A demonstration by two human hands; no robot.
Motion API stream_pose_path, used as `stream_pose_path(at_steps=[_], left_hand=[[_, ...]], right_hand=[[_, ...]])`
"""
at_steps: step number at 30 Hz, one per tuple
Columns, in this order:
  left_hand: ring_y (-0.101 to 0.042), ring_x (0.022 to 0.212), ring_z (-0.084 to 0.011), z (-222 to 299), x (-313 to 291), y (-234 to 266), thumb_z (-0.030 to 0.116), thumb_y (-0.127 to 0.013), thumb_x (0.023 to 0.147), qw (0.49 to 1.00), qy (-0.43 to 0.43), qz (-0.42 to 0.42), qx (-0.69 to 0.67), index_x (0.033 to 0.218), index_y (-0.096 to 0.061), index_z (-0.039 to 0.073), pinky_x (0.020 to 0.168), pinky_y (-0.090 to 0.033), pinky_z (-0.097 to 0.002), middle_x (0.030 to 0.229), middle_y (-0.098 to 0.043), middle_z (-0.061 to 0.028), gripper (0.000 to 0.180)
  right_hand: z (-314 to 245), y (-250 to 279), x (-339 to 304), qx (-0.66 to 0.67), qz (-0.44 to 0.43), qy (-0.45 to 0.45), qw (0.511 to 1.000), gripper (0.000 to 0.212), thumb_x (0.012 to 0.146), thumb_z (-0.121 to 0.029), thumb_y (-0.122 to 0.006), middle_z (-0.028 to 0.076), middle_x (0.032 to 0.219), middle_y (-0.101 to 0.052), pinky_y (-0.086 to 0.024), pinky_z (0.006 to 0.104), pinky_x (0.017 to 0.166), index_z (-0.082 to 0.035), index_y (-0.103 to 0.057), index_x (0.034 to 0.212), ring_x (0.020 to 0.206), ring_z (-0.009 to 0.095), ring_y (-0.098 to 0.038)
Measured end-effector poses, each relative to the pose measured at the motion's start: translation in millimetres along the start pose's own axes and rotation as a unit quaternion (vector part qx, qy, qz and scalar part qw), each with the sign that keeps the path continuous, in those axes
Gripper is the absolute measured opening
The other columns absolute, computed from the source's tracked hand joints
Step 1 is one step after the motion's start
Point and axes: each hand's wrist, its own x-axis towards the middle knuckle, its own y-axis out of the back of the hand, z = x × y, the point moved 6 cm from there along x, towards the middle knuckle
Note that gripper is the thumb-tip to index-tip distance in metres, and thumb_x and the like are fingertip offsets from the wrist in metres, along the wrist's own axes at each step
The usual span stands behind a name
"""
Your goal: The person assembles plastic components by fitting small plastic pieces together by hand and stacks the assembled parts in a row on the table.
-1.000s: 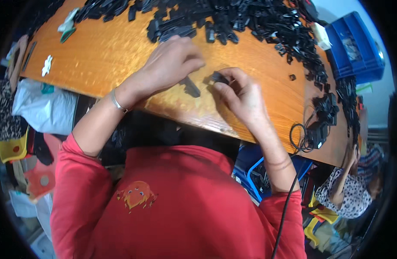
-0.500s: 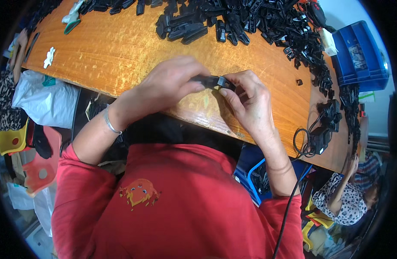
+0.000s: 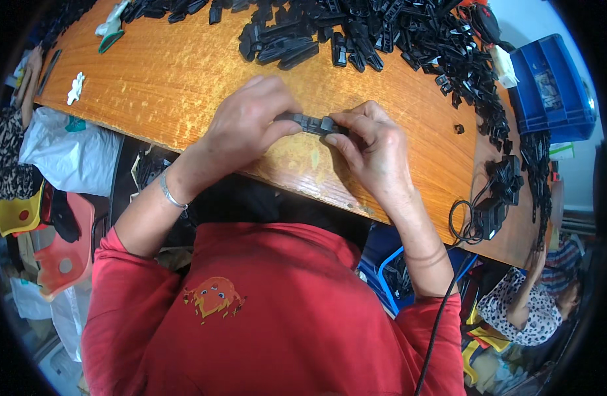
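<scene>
Between my two hands, just above the wooden table [image 3: 185, 86], lies a slim black plastic part [image 3: 311, 124], held lengthwise from left to right. My left hand [image 3: 254, 115] pinches its left end between thumb and fingers. My right hand [image 3: 373, 142] grips the other end, thumb below and fingers on top. The ends of the part are covered by my fingers, and its exact kind is not clear. Beyond my hands, several similar long black parts [image 3: 284, 49] rest at the near side of a large heap of black plastic pieces [image 3: 376, 23].
A blue bin [image 3: 547, 86] stands at the right beside the heap. Black cables with an adapter [image 3: 489, 214] lie at the table's right edge. A white flower-shaped piece [image 3: 76, 88] and a white-and-green object [image 3: 110, 30] are at the left. Other people sit at both sides.
Both hands have shifted slightly left and away from me with the black part. More of its middle now shows between my fingers, and it lies more level.
</scene>
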Motion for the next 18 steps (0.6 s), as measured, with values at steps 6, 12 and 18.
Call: stream_pose_path(at_steps=[6,12,18], left_hand=[[-0.063,0.092,-0.0355,11,0,-4,0.014,-0.083,0.085,0.997,-0.060,0.030,-0.032,0.096,-0.073,0.003,0.079,-0.051,-0.0442,0.092,-0.064,-0.0127,0.019],[-0.061,0.084,-0.0348,5,-12,11,0.015,-0.084,0.086,0.999,0.017,-0.005,-0.031,0.093,-0.071,0.002,0.073,-0.048,-0.0431,0.088,-0.061,-0.0131,0.020],[-0.069,0.100,-0.0266,-28,-117,144,0.027,-0.084,0.087,0.970,0.192,-0.147,-0.013,0.108,-0.076,0.000,0.085,-0.050,-0.0347,0.102,-0.072,-0.0108,0.035]], right_hand=[[-20,-9,12,-0.004,-0.035,0.079,0.996,0.017,0.084,-0.008,-0.085,0.015,0.093,-0.069,-0.057,0.0465,0.071,-0.003,-0.079,0.100,0.081,0.038,-0.071],[-23,-17,8,0.019,-0.005,0.126,0.992,0.014,0.086,-0.015,-0.084,0.014,0.095,-0.070,-0.057,0.0482,0.074,-0.007,-0.080,0.098,0.085,0.039,-0.071],[48,72,1,-0.098,0.125,0.025,0.987,0.011,0.091,-0.014,-0.078,0.017,0.097,-0.075,-0.060,0.0445,0.083,-0.006,-0.082,0.098,0.089,0.038,-0.074]])
